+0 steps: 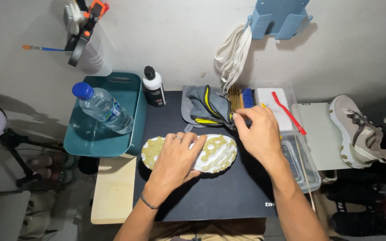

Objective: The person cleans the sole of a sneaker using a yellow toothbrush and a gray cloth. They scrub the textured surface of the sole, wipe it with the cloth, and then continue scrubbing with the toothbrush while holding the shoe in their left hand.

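The left hand (175,156) lies flat, fingers spread, pinning the white olive-lugged upturned shoe sole (189,153), long axis nine-to-three. At one o'clock, the right hand (258,131) pinches the blue-handled brass-bristle brush (240,99).

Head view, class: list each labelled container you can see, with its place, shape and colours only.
Water bottle: lying in the teal tray, clear, blue cap, blue-and-white label.
Small bottle: upright behind the black mat, white top, black cap, dark label.
No screens or signs.
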